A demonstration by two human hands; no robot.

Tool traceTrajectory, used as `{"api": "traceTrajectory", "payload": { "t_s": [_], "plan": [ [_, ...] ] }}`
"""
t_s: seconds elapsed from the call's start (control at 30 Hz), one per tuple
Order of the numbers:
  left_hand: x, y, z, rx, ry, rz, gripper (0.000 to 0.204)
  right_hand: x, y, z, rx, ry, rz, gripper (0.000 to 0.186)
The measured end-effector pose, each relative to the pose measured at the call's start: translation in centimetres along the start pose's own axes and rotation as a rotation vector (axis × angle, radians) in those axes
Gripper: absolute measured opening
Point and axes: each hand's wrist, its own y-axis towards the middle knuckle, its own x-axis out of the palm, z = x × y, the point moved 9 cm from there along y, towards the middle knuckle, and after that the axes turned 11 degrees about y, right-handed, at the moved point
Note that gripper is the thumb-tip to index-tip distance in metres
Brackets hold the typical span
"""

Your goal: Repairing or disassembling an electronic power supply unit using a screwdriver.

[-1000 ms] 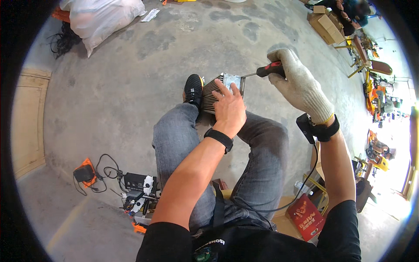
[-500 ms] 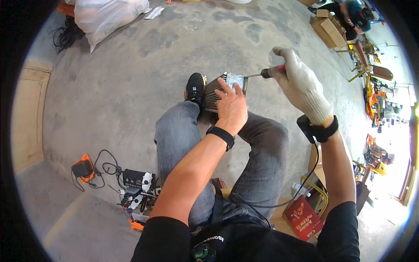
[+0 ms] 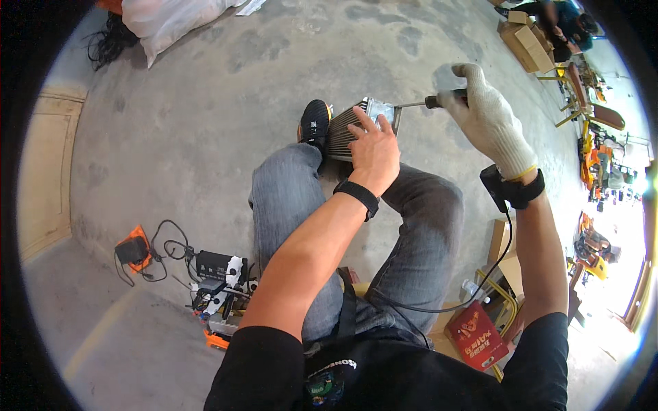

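A finned metal block (image 3: 346, 139) with a silvery plate (image 3: 377, 107) at one end sits beside my black shoe (image 3: 314, 120), between my lower legs. My bare left hand (image 3: 373, 154) rests on it with fingers spread over the fins and plate. In my right hand (image 3: 493, 123), which wears a white knit glove, a black-handled screwdriver (image 3: 432, 102) is gripped, its shaft pointing left to the plate's right edge. The exact contact of its tip is too small to tell.
At the top left lies a white bag (image 3: 164, 24). Devices with cables (image 3: 216, 267) lie at the lower left. A co-worker (image 3: 569, 34), cardboard boxes (image 3: 524, 48), chairs (image 3: 603, 116) and piled tools line the right side. A red box (image 3: 480, 339) is beside my right leg.
The whole view has shifted slightly. My hands, block and screwdriver appear a little higher and farther right in the picture, with the left hand still on the block and screwdriver still at the plate.
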Motion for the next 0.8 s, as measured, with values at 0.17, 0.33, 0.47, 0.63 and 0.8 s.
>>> {"api": "traceTrajectory", "payload": {
  "t_s": [0.17,0.33,0.47,0.63,0.8],
  "plan": [
    [0.1,-0.1,0.1,0.003,0.005,-0.004,0.081,-0.2,-0.4,-1.5,-0.372,0.117,-0.017,0.037],
    [0.4,0.2,0.2,0.002,0.023,0.005,0.081,0.2,0.5,-0.7,-0.037,-0.028,0.011,0.038],
    [0.0,-0.2,0.0,-0.002,-0.019,-0.054,0.081,-0.1,-0.2,-0.9,-0.236,0.047,-0.014,0.038],
    [0.4,0.4,0.4,-0.019,-0.022,-0.051,0.082,-0.5,-0.8,-0.5,-0.314,0.119,-0.023,0.039],
    [0.5,0.0,-0.5,-0.011,-0.006,-0.050,0.083,0.5,0.4,0.0,0.020,-0.076,0.004,0.036]
  ]
}}
